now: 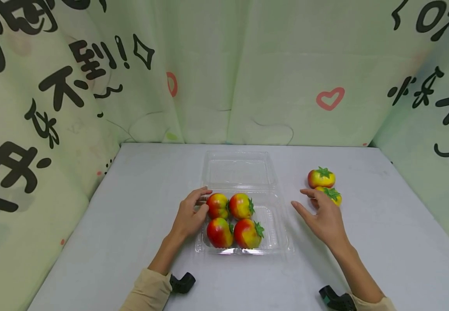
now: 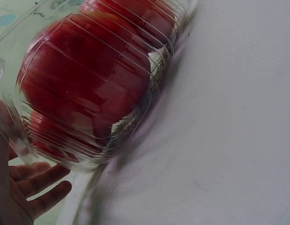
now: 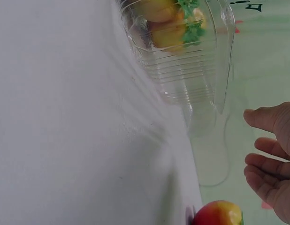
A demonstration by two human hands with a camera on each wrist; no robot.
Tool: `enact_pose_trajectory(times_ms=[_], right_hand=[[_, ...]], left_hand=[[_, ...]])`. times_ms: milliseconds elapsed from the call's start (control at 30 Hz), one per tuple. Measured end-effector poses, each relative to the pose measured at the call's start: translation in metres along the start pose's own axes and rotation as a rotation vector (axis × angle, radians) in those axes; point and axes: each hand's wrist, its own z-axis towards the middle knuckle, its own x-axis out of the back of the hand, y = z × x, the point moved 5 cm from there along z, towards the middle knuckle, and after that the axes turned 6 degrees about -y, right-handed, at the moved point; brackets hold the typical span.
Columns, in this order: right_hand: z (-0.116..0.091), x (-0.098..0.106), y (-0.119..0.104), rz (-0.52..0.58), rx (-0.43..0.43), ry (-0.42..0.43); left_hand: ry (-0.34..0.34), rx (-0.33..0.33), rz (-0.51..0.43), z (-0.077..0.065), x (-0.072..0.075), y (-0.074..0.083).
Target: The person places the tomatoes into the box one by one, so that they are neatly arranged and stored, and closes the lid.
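Several red-and-yellow fruits [image 1: 241, 206] with green leafy tops sit in the left part of a clear plastic clamshell box [image 1: 275, 224]. Its lid [image 1: 240, 169] lies folded back, away from me. My left hand [image 1: 191, 214] is at the box's left side, next to the fruits; in the left wrist view its fingers [image 2: 49, 180] spread loosely by the ribbed wall. To the right of the box my right hand [image 1: 325, 218] hovers with thumb and fingers apart, holding nothing. Just beyond it is a loose fruit [image 1: 337, 199], partly hidden by the hand, with another fruit [image 1: 320, 178] behind.
A white cloth-covered table [image 1: 131, 194] carries everything. Pale green curtains [image 1: 278, 86] with black writing and red hearts stand along the back and both sides. A black wrist device [image 1: 183, 283] sits by my left sleeve, another [image 1: 337, 299] by the right.
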Motion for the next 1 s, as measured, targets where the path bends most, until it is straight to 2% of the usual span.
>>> enact_pose_trajectory(times_ms=[367, 1000], right_hand=[[0.002, 0.007, 0.007, -0.012, -0.068, -0.008], [0.006, 0.015, 0.022, -0.069, -0.037, 0.077]], left_hand=[[-0.006, 0.016, -0.01, 0.0, 0.0, 0.001], [-0.005, 0.025, -0.007, 0.0, 0.0, 0.0]])
